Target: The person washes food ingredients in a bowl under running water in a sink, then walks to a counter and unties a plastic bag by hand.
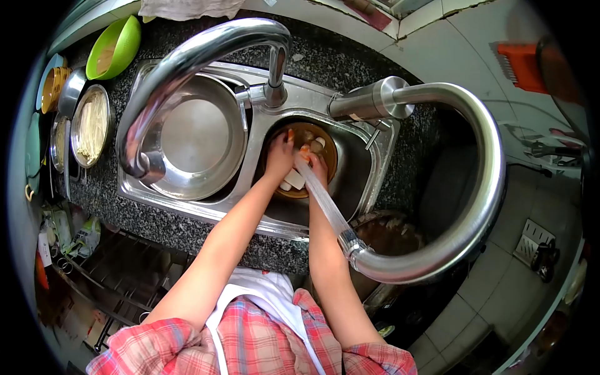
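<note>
Both of my hands are down inside a round brown bowl (334, 150) in the smaller right sink basin. My left hand (280, 154) has its fingers curled at a small orange piece of food (290, 135). Close beside it, my right hand (318, 167) is closed around another orange piece (304, 152), whose kind I cannot make out. A stream of water (322, 195) from the brushed-metal faucet (494, 156) falls onto the hands. White chunks (294, 180) and brownish pieces lie in the bowl, partly hidden by my fingers.
A large metal basin (200, 134) fills the left sink. Over it arches a chrome faucet (206, 47). Along the left counter stand a green bowl (119, 50), a plate of pale strips (92, 128) and stacked dishes. A dark pot (387, 234) is near my right forearm.
</note>
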Demonstrator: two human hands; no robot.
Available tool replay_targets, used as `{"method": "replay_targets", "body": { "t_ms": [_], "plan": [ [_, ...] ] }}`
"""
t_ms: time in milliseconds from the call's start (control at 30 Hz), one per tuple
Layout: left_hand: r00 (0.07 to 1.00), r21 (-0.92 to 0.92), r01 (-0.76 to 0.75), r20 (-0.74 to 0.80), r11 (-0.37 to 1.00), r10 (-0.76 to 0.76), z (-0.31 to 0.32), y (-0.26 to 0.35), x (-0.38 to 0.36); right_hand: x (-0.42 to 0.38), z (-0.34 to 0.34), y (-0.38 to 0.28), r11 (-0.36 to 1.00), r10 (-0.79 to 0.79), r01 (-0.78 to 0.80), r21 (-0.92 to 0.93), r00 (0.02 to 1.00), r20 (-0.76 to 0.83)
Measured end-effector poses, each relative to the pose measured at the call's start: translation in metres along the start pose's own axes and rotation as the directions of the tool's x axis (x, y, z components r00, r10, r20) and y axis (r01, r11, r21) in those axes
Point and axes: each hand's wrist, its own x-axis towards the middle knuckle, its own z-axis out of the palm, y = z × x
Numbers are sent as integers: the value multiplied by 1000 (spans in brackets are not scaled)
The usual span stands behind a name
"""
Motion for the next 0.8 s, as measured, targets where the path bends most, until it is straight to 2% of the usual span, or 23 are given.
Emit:
{"method": "replay_targets", "body": {
  "t_ms": [33, 67, 133, 200, 233, 267, 300, 333, 367, 400, 433, 467, 500, 533, 567, 600, 633, 667, 700, 733, 800],
  "plan": [
    [992, -190, 88, -73, 978, -104, 1, -5, -8, 1, -1, -1, 995, 70, -69, 71, 997, -21],
    [992, -191, 85, -73, 978, -100, 6, -8, -17, 4, -1, -3, 995, 67, -65, 71, 998, -20],
    [963, 119, 200, -204, 973, -173, 12, -4, -35, 10, -1, -4, 960, 191, -203, 193, 978, 79],
    [960, 132, 254, -157, 958, -233, 16, -9, -33, 10, -6, -8, 969, 202, -209, 128, 977, 65],
    [929, -129, 370, 43, 920, -367, 12, -15, -24, 10, -8, -11, 970, 204, -215, 111, 973, 105],
    [863, -351, 502, 266, 790, -430, 7, -21, -12, 10, -10, -14, 971, 205, -220, 93, 968, 148],
    [836, -419, 549, 306, 724, -456, 19, -51, 2, 10, -12, -14, 976, 206, -212, 42, 971, 125],
    [833, -417, 552, 309, 722, -459, 20, -50, 10, 10, -15, -7, 976, 209, -215, 41, 970, 121],
    [884, -462, 467, 243, 753, -400, 23, -49, 13, 6, -19, 2, 938, -32, 14, -345, 999, -45],
    [924, -499, 380, 172, 779, -341, 26, -47, 10, 0, -23, 12, 697, -308, 155, -701, 946, -97],
    [883, -570, 457, 202, 683, -423, 17, -24, 7, -64, 36, -39, 605, -395, 297, -739, 917, 45],
    [880, -566, 463, 201, 682, -431, 9, -15, 4, -45, 7, -4, 309, -461, 352, -884, 868, 184],
    [969, -297, 248, 99, 922, -228, 3, -10, 0, -60, 8, -1, 11, -447, 351, -936, 839, 309],
    [997, 21, -14, 75, 1000, 13, 1, -13, -5, -73, 10, 2, -288, -395, 332, -898, 813, 427],
    [980, 247, -196, 32, 949, 195, 1, -16, -16, -71, 12, 9, -285, -391, 333, -899, 815, 427],
    [981, 250, -192, 31, 949, 191, -3, -16, -27, -65, 12, 19, -341, -393, 254, -905, 836, 383],
    [943, 450, -333, 134, 829, 306, -8, -16, -38, -59, 11, 27, -394, -398, 172, -903, 854, 336],
    [885, 608, -461, 264, 646, 383, -14, -17, -46, -50, 7, 33, -389, -392, 171, -905, 858, 331],
    [865, 624, -491, 261, 608, 430, -12, -23, -47, -42, 1, 35, -391, -356, 184, -902, 873, 333],
    [863, 622, -494, 270, 607, 427, -13, -21, -48, -38, -5, 34, -395, -326, 198, -897, 883, 338],
    [850, 711, -526, 431, 467, 303, -12, -5, -38, -34, -7, 7, -447, -351, 232, -864, 843, 407]
  ]
}}
